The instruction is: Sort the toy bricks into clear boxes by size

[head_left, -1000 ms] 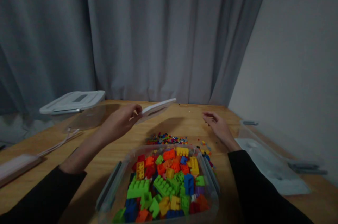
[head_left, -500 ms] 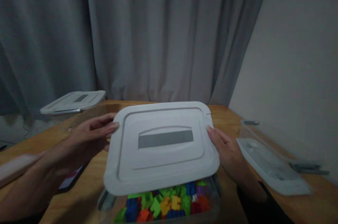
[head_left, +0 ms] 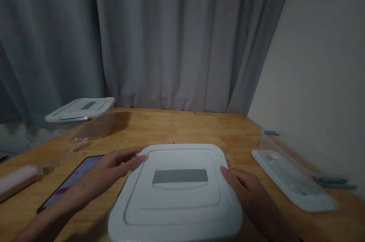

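Note:
A white plastic lid [head_left: 176, 192] with a grey handle panel lies flat over the clear box of coloured bricks at the near middle of the wooden table [head_left: 176, 128]; the bricks are hidden under it. My left hand [head_left: 110, 171] rests on the lid's left edge, fingers stretched along its far-left corner. My right hand [head_left: 245, 187] holds the lid's right edge, fingertips against the rim.
A second clear box with a white lid [head_left: 81, 114] stands at the back left. A phone [head_left: 71, 179] lies left of my left hand, a pale flat object [head_left: 15, 181] further left. An open clear box and its lid [head_left: 291, 175] sit at the right by the wall.
The lid went from my left hand alone, held beyond the box, to both hands above the box, then came down flat onto it, covering the bricks.

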`<state>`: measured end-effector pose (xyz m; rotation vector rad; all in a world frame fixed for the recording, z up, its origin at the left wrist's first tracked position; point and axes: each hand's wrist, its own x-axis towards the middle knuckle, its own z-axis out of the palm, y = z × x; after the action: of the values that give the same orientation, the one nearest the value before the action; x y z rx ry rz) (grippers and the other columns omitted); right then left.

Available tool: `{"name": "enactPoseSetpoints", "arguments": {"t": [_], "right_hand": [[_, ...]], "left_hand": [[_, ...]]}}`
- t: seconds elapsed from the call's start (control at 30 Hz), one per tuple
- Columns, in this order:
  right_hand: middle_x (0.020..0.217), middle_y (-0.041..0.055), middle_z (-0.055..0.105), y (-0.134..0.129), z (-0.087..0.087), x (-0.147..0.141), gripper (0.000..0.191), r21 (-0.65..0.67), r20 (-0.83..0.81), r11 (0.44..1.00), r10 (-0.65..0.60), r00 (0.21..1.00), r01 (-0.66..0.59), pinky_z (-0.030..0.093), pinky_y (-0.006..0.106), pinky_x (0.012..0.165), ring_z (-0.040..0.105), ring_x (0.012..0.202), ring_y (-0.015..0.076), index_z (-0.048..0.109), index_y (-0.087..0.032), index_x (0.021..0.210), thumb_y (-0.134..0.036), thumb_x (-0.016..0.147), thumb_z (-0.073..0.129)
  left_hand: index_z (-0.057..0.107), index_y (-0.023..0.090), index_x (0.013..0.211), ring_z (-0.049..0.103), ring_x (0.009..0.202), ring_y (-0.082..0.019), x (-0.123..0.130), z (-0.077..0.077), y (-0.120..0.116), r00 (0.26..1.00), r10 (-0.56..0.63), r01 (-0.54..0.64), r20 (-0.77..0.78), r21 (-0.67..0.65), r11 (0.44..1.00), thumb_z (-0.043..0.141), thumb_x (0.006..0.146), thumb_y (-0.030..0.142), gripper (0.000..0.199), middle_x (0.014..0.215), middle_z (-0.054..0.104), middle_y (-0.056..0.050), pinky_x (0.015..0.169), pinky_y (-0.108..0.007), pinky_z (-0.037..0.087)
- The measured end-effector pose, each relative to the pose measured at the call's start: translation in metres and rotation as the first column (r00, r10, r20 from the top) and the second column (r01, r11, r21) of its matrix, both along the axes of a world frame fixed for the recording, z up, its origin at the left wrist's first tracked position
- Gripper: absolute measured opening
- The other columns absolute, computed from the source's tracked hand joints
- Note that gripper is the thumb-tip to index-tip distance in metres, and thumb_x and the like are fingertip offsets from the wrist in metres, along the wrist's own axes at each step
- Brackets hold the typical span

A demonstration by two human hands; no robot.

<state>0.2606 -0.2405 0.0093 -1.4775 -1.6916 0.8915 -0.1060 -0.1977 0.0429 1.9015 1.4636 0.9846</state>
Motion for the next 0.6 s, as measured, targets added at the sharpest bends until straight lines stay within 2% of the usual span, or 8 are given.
{"name": "enactPoseSetpoints", "arguments": {"t": [0.03, 0.1, 0.23, 0.33, 0.43, 0.6], "right_hand": [[0.074, 0.003, 0.06, 0.0, -0.002, 0.0, 0.065, -0.006, 0.03, 1.0, 0.009, 0.999, -0.009, 0.038, 0.028, 0.066, 0.052, 0.071, 0.0163, 0.058, -0.017, 0.071, -0.074, 0.095, 0.036], [0.071, 0.0025, 0.059, 0.0, -0.005, 0.002, 0.066, -0.018, 0.063, 1.0, 0.01, 0.998, -0.009, 0.034, 0.028, 0.064, 0.05, 0.068, 0.0153, 0.055, -0.017, 0.068, -0.074, 0.095, 0.035], [0.068, 0.0008, 0.053, 0.002, -0.013, 0.005, 0.062, -0.019, 0.082, 0.999, -0.042, 0.996, 0.044, 0.029, 0.028, 0.059, 0.045, 0.064, 0.0139, 0.05, -0.018, 0.067, -0.072, 0.094, 0.04], [0.067, 0.0008, 0.051, 0.005, -0.019, 0.007, 0.059, 0.029, 0.13, 0.998, -0.063, 0.989, 0.06, 0.03, 0.029, 0.061, 0.046, 0.065, 0.0145, 0.048, -0.018, 0.066, -0.07, 0.095, 0.041], [0.073, 0.0026, 0.051, 0.007, -0.025, 0.006, 0.058, 0.104, 0.165, 0.993, -0.075, 0.983, 0.059, 0.035, 0.031, 0.068, 0.049, 0.072, 0.0167, 0.046, -0.018, 0.062, -0.067, 0.094, 0.044], [0.076, 0.0044, 0.052, 0.01, -0.032, 0.007, 0.054, 0.16, 0.147, 0.983, -0.117, 0.982, 0.093, 0.04, 0.035, 0.073, 0.051, 0.077, 0.0201, 0.045, -0.02, 0.061, -0.065, 0.092, 0.047]], "left_hand": [[0.078, 0.036, 0.117, 0.072, 0.104, -0.031, 0.0, -0.002, 0.002, 0.999, -0.02, 0.02, -0.034, -0.015, 1.0, 0.061, 0.088, 0.062, 0.042, 0.106, 0.081, -0.001, 0.085, -0.037, 0.06], [0.076, 0.036, 0.121, 0.07, 0.11, -0.032, -0.001, -0.007, 0.004, 0.994, -0.029, 0.026, -0.103, -0.031, 0.999, 0.056, 0.09, 0.064, 0.047, 0.113, 0.079, -0.003, 0.088, -0.039, 0.058], [0.073, 0.034, 0.125, 0.067, 0.11, -0.03, -0.006, -0.016, 0.006, 0.984, -0.036, 0.04, -0.172, 0.023, 0.999, 0.053, 0.093, 0.061, 0.046, 0.119, 0.076, -0.006, 0.089, -0.039, 0.056], [0.072, 0.035, 0.126, 0.068, 0.104, -0.028, -0.008, -0.02, 0.006, 0.98, -0.036, 0.047, -0.195, 0.053, 0.997, 0.054, 0.093, 0.059, 0.044, 0.118, 0.074, -0.005, 0.084, -0.036, 0.057], [0.072, 0.035, 0.126, 0.068, 0.109, -0.028, -0.008, -0.022, 0.006, 0.985, -0.042, 0.046, -0.17, 0.018, 0.999, 0.055, 0.093, 0.057, 0.043, 0.125, 0.073, -0.005, 0.084, -0.036, 0.058], [0.072, 0.037, 0.125, 0.066, 0.124, -0.029, -0.005, -0.019, 0.003, 0.993, -0.112, 0.106, -0.046, -0.114, 0.988, 0.057, 0.093, 0.054, 0.039, 0.134, 0.072, -0.002, 0.107, -0.043, 0.053]]}}
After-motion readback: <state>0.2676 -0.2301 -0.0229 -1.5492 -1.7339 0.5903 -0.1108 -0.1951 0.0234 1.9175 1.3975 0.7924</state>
